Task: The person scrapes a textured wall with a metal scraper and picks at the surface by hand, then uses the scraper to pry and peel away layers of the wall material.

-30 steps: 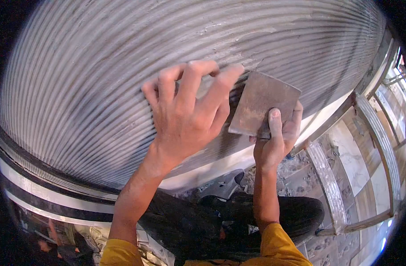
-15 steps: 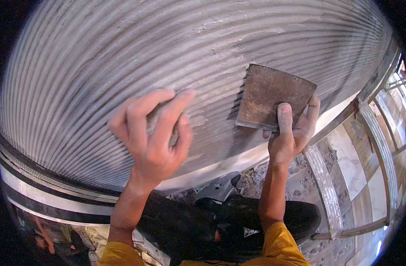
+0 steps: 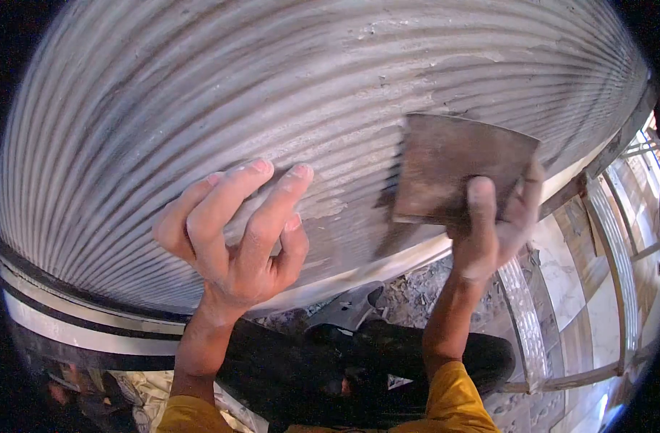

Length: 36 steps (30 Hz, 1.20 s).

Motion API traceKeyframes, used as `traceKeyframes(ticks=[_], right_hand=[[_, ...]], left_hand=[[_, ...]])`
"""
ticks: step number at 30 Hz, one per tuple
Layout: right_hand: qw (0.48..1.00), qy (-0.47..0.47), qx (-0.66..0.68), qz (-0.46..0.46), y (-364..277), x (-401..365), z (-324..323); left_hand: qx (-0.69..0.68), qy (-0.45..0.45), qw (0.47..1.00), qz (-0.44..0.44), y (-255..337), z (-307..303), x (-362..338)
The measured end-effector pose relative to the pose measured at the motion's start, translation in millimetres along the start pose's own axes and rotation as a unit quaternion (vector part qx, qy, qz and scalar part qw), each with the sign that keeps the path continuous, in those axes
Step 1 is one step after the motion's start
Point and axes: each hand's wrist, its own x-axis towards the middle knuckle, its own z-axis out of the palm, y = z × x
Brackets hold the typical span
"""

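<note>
A large curved surface with parallel ribs (image 3: 272, 94), grey and dusty with some rough plaster-like patches, fills the upper view. My right hand (image 3: 481, 242) grips a flat, nearly square notched metal scraper (image 3: 442, 162), thumb on its near face and fingers behind. The scraper is brown and worn, and its toothed left edge faces the ribs; contact with them cannot be made out. My left hand (image 3: 236, 249) hovers in front of the ribs at left-centre, dusty, with bent fingers spread apart. Nothing shows in it.
A pale lower edge (image 3: 373, 270) borders the ribbed surface. At the right stands a metal frame with rungs (image 3: 525, 317) over a tiled floor (image 3: 568, 252). Debris (image 3: 424, 289) lies below, beside my dark-clothed legs (image 3: 287, 368). Black and white bands (image 3: 77, 325) run at lower left.
My right hand has shifted right and slightly down with the scraper, blurred by motion. My left hand has moved a little left and down, its fingers still bent and apart.
</note>
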Motion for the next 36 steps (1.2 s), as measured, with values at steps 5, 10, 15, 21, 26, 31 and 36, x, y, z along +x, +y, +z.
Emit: traceKeyframes(ticks=[5, 10, 15, 21, 26, 31, 36], right_hand=[[0.998, 0.04, 0.056, -0.007, -6, 1, 1], [0.997, -0.045, -0.028, -0.052, -5, -8, 9], [0.996, -0.071, -0.045, 0.004, -11, -11, 7], [0.999, -0.027, 0.01, -0.016, -13, -12, 12], [0.997, 0.035, 0.071, 0.015, -14, -14, 17], [0.999, -0.033, -0.026, -0.025, -27, -17, 11], [0.981, -0.136, -0.128, -0.045, -30, -20, 10]], left_hand=[[-0.006, -0.001, 1.0, -0.004, 0, 0, 1], [-0.01, 0.003, 1.0, -0.013, 2, 0, 2], [0.006, -0.013, 1.0, -0.001, 3, -1, 3], [0.003, -0.005, 1.0, 0.0, 2, 0, 1], [0.007, -0.005, 1.0, -0.007, 4, -1, 2], [-0.008, 0.004, 1.0, -0.021, 4, 3, 2], [-0.008, -0.002, 1.0, -0.026, 6, 1, 3]])
